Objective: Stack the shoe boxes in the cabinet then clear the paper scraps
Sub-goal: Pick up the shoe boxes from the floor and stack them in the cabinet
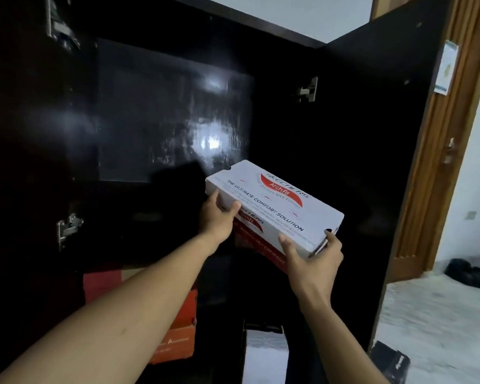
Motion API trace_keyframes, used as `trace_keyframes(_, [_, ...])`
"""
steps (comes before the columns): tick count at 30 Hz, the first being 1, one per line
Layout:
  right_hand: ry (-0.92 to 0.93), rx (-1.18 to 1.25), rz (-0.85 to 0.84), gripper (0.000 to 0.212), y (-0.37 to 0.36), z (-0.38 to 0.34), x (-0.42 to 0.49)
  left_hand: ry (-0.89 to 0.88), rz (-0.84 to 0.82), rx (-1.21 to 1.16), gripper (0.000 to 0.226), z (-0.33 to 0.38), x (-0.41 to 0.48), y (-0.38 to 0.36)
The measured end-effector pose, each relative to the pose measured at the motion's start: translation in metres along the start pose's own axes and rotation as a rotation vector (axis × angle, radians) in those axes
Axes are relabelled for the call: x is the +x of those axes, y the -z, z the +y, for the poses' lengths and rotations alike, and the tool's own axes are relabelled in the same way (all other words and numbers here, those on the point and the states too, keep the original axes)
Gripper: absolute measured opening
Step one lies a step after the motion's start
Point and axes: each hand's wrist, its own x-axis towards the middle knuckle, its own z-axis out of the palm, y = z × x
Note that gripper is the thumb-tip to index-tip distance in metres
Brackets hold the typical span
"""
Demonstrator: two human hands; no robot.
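Note:
A white shoe box (pixel 275 206) with red and black print is held up at the mouth of a dark cabinet (pixel 175 112). My left hand (pixel 218 217) grips its near left corner, thumb on the lid. My right hand (pixel 312 261) holds its near right end from below. The box tilts, far end raised towards the cabinet's inside. Below my left forearm, orange-red shoe boxes (pixel 178 328) sit stacked low in the cabinet, partly hidden by my arm. No paper scraps show.
The cabinet's right door (pixel 372 134) stands open, with metal hinges (pixel 308 90) on both sides. A wooden door frame (pixel 438 162) rises on the right. A black box (pixel 391 361) lies on the pale floor at lower right, and dark items (pixel 471 273) further back.

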Motion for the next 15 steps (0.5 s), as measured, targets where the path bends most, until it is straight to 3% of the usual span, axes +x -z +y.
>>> trace_keyframes(2, [0.003,-0.025,-0.008,0.091,-0.018,0.000,0.008,-0.023,-0.083,-0.060,0.048,0.000,0.008,-0.019])
trace_keyframes(5, [0.009,-0.070,-0.061,0.083,-0.040,0.008,0.025,0.028,-0.197,-0.056,0.050,-0.007,0.022,-0.036])
trace_keyframes(10, [0.063,-0.194,-0.234,0.087,-0.058,0.031,0.044,0.095,-0.311,-0.086,0.040,-0.030,0.043,-0.042])
trace_keyframes(12, [0.166,-0.290,-0.300,0.080,-0.061,0.047,0.054,0.037,-0.353,-0.001,0.059,-0.047,0.055,-0.047])
trace_keyframes(15, [0.238,-0.437,-0.375,0.076,-0.064,0.068,0.077,-0.049,-0.277,0.194,0.094,-0.071,0.076,-0.056])
